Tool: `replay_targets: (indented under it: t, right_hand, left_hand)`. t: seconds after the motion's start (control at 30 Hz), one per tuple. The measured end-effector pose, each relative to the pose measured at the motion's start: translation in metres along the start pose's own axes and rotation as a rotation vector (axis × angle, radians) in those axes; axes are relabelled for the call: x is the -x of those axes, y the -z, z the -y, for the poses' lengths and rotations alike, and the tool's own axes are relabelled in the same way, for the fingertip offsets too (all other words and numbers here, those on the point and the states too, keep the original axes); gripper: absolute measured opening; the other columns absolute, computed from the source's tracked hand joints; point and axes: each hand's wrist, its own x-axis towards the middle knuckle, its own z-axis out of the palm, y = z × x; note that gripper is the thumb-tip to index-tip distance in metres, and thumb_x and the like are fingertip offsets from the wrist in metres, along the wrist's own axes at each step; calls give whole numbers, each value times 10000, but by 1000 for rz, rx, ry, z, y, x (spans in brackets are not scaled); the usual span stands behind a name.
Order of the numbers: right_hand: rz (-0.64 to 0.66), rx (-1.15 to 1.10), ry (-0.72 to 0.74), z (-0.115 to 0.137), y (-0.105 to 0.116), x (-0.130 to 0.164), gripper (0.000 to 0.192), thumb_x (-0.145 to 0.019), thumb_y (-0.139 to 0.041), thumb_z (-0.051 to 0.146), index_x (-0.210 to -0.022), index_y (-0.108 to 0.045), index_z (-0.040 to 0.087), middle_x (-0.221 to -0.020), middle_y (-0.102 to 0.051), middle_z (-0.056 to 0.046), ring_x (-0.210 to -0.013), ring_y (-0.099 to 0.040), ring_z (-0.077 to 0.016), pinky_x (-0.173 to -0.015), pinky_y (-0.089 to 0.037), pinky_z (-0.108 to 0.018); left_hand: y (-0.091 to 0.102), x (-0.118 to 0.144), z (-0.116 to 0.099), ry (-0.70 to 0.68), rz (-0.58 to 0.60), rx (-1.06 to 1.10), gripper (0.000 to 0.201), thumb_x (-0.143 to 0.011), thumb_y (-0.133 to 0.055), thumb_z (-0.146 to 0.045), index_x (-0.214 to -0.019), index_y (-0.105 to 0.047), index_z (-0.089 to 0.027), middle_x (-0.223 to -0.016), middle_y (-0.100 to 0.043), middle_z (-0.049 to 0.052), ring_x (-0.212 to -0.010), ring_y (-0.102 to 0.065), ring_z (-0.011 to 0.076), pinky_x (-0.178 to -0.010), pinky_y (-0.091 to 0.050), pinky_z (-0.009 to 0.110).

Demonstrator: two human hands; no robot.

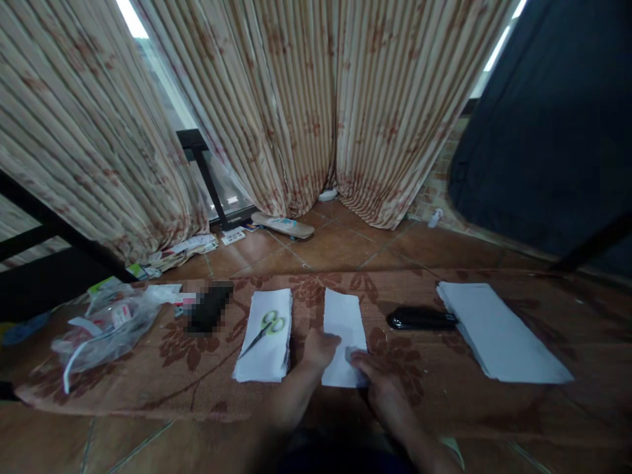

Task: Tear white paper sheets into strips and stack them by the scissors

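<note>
A patterned rug (pixel 444 388) on the tiled floor carries everything. At its right edge lies a paper stack (pixel 498 329), with a black stapler (pixel 419 319) just beside it. Left of centre, a smaller pile (pixel 266 336) bears the scissors (pixel 266 327). The folded sheet (pixel 344 329) lies at the rug's near edge, centre. The left hand (pixel 320 349) presses flat on it; the right hand (pixel 368 368) pinches its near corner, seemingly mid-fold, so pressing the crease calls for aligned edges

One head-worn view looks forward and steeply down, close over the rug (pixel 434 368) on the floor, facing the curtains (pixel 306 99) beyond.
</note>
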Motion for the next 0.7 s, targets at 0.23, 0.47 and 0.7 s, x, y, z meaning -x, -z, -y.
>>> replay_targets:
  t: [0.23,0.47,0.7]
  right_hand:
    - [-350,-438,-423,24,24,-25,423,-854,-494,425,-1198,-582,195,-1228,-631,-103,-1124,-590,-229,-992,-446,-405]
    - [-206,-384,-522,39,7,-36,608,-838,-386,667,-1034,-677,170,-1023,-713,-113,-983,-643,-265,-902,-481,-369]
    - [-225,-250,-544,25,0,-30,650,-850,-343,681,-1043,-670,154,-1073,-697,-135,-1029,-631,-268,-908,-478,-357]
  left_hand:
    - [13,32,2,-93,121,462,438,-713,-692,-346,-1054,-665,-72,-924,-711,129,-767,-667,242,-694,-530,326]
    - [15,48,-9,-123,224,624,464,-702,-742,-376,-1037,-665,-65,-865,-712,122,-682,-649,214,-660,-517,320]
    - [5,46,-7,-98,179,559,486,-670,-756,-362,-1061,-670,-86,-925,-716,115,-776,-666,236,-706,-533,327]
